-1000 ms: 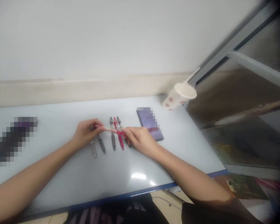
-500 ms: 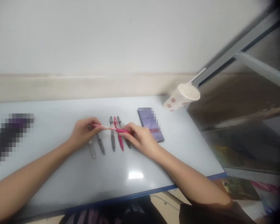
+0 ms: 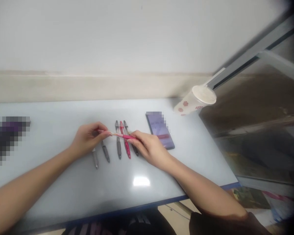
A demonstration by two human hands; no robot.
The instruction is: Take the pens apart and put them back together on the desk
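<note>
Both my hands hold one pink pen (image 3: 119, 135) crosswise just above the white table (image 3: 63, 182). My left hand (image 3: 87, 139) pinches its left end, fingers closed. The pen's red grip end sits between the closed fingers of my right hand (image 3: 149, 147). Beneath the held pen lies a row of several pens pointing toward me: grey ones (image 3: 105, 151) (image 3: 118, 148) and a red one (image 3: 126, 148). Parts of the leftmost and rightmost pens are hidden by my hands.
A phone (image 3: 160, 130) lies right of the pens, close to my right hand. A paper cup with red flowers (image 3: 195, 100) stands at the table's far right corner. A blurred dark object (image 3: 7, 137) lies at far left. The table's blue front edge (image 3: 161, 203) runs near me.
Both hands keep hold of the pink pen in nearly the same place. The view has shifted slightly; the pen's red end sits a little deeper in my right fingers.
</note>
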